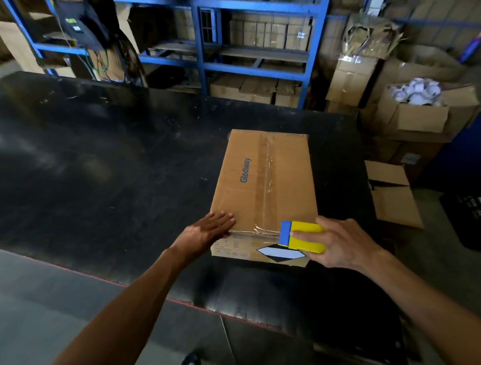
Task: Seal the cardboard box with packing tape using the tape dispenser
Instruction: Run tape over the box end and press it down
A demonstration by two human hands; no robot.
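Observation:
A closed brown cardboard box (264, 181) printed "Glodway" lies on the black table (95, 166), near its right end. Clear tape runs along its centre seam and across its near top edge. My left hand (208, 230) lies flat, fingers together, pressing the box's near left corner. My right hand (338, 241) grips a yellow and blue tape dispenser (302, 236) against the near right edge of the box, where the clear tape strip ends at its blue front.
Blue metal shelving (256, 60) with cartons stands behind the table. Open cardboard boxes (412, 114) are stacked on the floor to the right, one holding white items. Another carton (394, 195) sits beside the table's right edge.

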